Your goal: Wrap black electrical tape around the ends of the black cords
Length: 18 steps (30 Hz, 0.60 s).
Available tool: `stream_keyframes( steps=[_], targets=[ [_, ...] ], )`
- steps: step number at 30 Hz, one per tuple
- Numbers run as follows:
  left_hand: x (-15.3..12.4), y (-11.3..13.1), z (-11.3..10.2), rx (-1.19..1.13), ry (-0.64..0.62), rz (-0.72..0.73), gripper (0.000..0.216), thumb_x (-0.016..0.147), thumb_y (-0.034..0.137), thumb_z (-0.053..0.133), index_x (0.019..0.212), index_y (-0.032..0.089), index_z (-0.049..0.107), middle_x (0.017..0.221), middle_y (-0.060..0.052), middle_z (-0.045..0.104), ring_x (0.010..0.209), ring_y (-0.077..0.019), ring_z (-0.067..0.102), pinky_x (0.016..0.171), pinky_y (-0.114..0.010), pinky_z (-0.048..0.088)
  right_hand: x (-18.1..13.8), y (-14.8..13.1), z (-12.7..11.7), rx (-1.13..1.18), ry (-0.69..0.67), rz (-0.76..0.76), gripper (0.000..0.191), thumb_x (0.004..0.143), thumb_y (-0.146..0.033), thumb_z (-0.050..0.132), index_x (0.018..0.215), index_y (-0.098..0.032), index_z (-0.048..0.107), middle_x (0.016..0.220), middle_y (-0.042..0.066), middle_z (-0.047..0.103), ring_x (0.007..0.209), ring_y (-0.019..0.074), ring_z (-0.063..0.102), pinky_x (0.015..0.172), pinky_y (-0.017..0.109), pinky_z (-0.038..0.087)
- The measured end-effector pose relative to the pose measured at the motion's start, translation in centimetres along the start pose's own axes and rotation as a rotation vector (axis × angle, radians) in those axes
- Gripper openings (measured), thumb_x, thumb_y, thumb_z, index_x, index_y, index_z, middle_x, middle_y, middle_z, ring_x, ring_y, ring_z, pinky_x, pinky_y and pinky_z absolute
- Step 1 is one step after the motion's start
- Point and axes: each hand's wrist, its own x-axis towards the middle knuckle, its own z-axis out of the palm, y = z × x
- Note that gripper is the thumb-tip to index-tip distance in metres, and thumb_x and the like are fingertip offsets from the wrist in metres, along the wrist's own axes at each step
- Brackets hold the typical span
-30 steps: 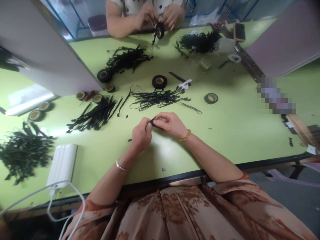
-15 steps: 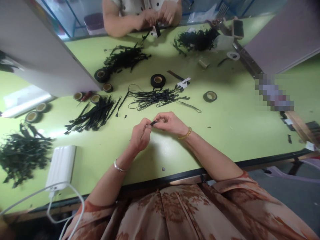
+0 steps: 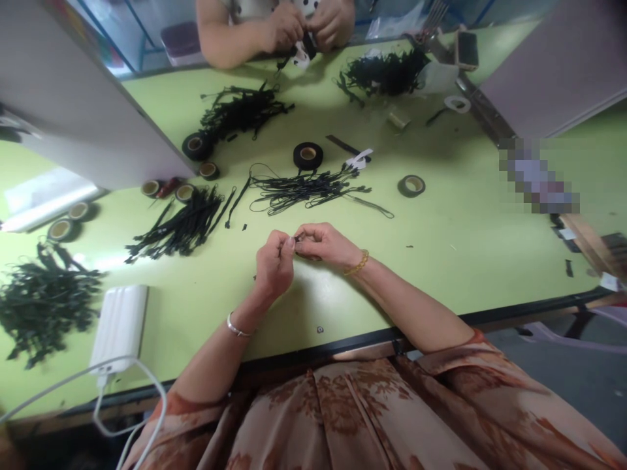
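Observation:
My left hand (image 3: pixel 273 266) and my right hand (image 3: pixel 322 242) meet above the green table (image 3: pixel 441 248), fingers pinched together on a small black piece (image 3: pixel 295 239) that is mostly hidden between the fingertips. Just beyond them lies a loose bundle of thin black cords (image 3: pixel 308 188). A roll of black tape (image 3: pixel 308 156) stands behind that bundle. A second pile of black cords (image 3: pixel 182 222) lies to the left of my hands.
Across the table another person's hands (image 3: pixel 306 26) work on a black piece. Further piles of black cords (image 3: pixel 44 307) lie at left and at the back (image 3: pixel 386 70). Several tape rolls (image 3: pixel 411 185) are scattered about. A white power bank (image 3: pixel 120 326) with cable sits near the front edge.
My fingertips have closed in tighter, so the black piece shows less than before. The person opposite has drawn their hands and work closer to their body.

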Motion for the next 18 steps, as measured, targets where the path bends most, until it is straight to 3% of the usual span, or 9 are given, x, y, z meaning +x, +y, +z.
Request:
stream_keyframes(
  steps=[4, 10, 14, 18],
  targets=[
    [0.2, 0.0, 0.0, -0.079, -0.008, -0.012, 0.023, 0.092, 0.038, 0.042, 0.077, 0.021, 0.043, 0.067, 0.002, 0.049, 0.061, -0.0119, 0.044, 0.058, -0.026, 0.039, -0.1, -0.1, 0.0, -0.036, -0.004, -0.079, 0.028, 0.077, -0.042, 0.07, 0.075, -0.017, 0.056, 0.052, -0.008, 0.042, 0.047, 0.007, 0.035, 0.047, 0.022, 0.027],
    [0.5, -0.7, -0.4, -0.288, -0.125, -0.127, 0.025, 0.093, 0.044, 0.044, 0.08, 0.022, 0.042, 0.057, 0.006, 0.036, 0.05, -0.0104, 0.033, 0.049, -0.025, 0.032, -0.3, -0.4, 0.5, -0.105, 0.039, -0.159, 0.035, 0.082, -0.05, 0.062, 0.071, -0.02, 0.051, 0.053, -0.006, 0.044, 0.05, 0.0091, 0.036, 0.049, 0.023, 0.028],
    [0.8, -1.0, -0.6, -0.382, -0.212, -0.199, 0.03, 0.092, 0.049, 0.044, 0.078, 0.022, 0.042, 0.054, 0.007, 0.032, 0.048, -0.0099, 0.029, 0.046, -0.024, 0.028, -0.3, -0.3, 0.9, -0.2, 0.098, -0.183, 0.03, 0.084, -0.043, 0.057, 0.068, -0.02, 0.049, 0.056, -0.005, 0.044, 0.055, 0.0101, 0.037, 0.052, 0.024, 0.029],
    [0.9, -0.7, -0.7, -0.317, -0.187, -0.124, 0.033, 0.09, 0.05, 0.049, 0.074, 0.021, 0.044, 0.057, 0.005, 0.037, 0.053, -0.0103, 0.035, 0.051, -0.024, 0.032, -0.2, 0.1, 1.0, -0.296, 0.14, -0.178, 0.024, 0.082, -0.036, 0.054, 0.065, -0.019, 0.049, 0.058, -0.004, 0.045, 0.056, 0.0099, 0.036, 0.056, 0.024, 0.03]
  ],
)
